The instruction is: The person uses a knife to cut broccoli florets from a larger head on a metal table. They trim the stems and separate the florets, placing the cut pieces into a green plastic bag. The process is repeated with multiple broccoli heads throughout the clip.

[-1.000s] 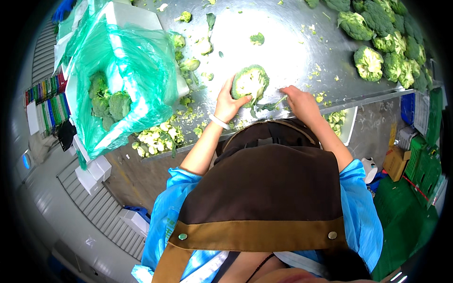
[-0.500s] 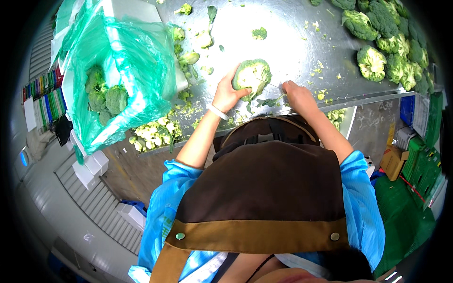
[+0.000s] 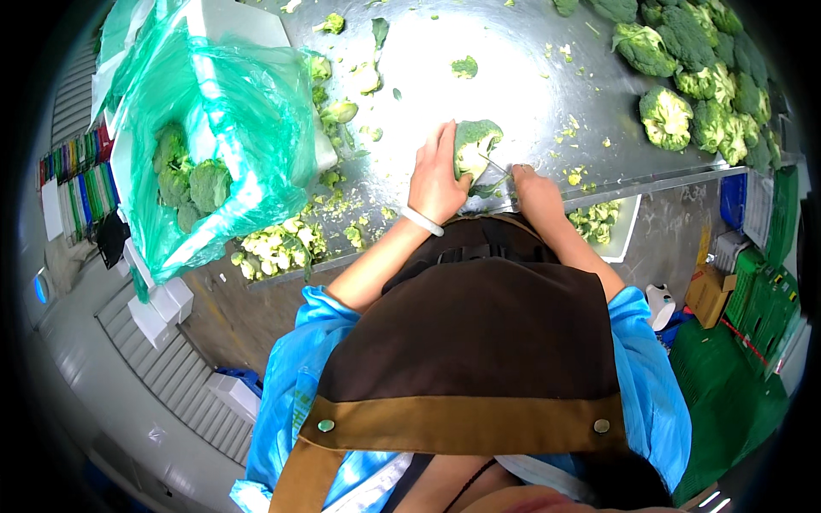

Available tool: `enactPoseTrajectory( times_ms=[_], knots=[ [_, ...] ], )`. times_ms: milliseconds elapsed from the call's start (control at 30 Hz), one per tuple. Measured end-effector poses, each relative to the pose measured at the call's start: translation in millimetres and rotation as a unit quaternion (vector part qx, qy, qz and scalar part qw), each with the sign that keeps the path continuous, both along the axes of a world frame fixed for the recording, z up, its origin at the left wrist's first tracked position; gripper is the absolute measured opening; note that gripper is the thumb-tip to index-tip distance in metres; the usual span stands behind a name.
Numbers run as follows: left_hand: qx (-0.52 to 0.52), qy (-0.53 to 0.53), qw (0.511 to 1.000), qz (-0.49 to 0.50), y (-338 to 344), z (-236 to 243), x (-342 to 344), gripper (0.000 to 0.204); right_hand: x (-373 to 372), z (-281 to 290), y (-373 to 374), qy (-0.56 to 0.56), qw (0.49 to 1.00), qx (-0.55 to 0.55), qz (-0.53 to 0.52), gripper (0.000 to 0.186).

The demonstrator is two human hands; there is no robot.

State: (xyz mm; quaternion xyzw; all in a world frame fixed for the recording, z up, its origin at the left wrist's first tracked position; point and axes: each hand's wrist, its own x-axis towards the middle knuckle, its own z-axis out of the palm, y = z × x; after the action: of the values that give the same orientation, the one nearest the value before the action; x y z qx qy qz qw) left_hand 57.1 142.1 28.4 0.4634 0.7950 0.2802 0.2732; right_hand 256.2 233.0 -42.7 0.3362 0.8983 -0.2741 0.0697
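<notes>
A broccoli head [image 3: 475, 141] is held over the near part of the metal table [image 3: 530, 94], its pale stem side turned to the right. My left hand [image 3: 438, 181] is closed round its left side, thumb near the stem. On the right, my right hand [image 3: 536, 190] grips a small knife [image 3: 493, 163] whose thin blade reaches left to the stem; the handle is hidden in my fingers. Leaves [image 3: 487, 189] hang at the bottom of the broccoli, between the two hands.
At the left, a box lined with a green plastic bag [image 3: 265, 111] holds several broccoli heads [image 3: 209, 184]. More broccoli [image 3: 665, 117] is piled at the far right. Trimmings [image 3: 282, 244] lie along the near left edge, and a white bin [image 3: 630, 227] of scraps sits below the table.
My left hand has moved right and wrapped further round the broccoli, turning it so its cut face points right. The knife stays at the stem.
</notes>
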Motion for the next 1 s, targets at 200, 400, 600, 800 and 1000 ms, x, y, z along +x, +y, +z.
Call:
enactPoseTrajectory(
  times_ms=[200, 400, 600, 800, 1000],
  knots=[
    [-0.046, -0.452, 0.881, 0.133, 3, -21, -59, 0.076, -1, -2, 15, 0.151, 0.902, -0.381, -0.139, 0.013],
    [-0.046, -0.457, 0.879, 0.131, -12, -24, -64, 0.073, -21, 13, 24, 0.236, 0.908, -0.243, -0.248, 0.031],
    [0.115, -0.645, 0.732, 0.187, -18, -25, -42, 0.085, -57, 43, 37, 0.195, 0.878, -0.371, -0.232, 0.062],
    [0.096, -0.447, 0.885, 0.084, -20, -24, -54, 0.081, -66, 33, 43, 0.322, 0.833, -0.423, -0.153, 0.047],
    [0.063, -0.109, 0.987, 0.099, -22, -43, -54, 0.064, -42, 40, 42, 0.143, 0.988, -0.060, -0.022, 0.028]
  ],
)
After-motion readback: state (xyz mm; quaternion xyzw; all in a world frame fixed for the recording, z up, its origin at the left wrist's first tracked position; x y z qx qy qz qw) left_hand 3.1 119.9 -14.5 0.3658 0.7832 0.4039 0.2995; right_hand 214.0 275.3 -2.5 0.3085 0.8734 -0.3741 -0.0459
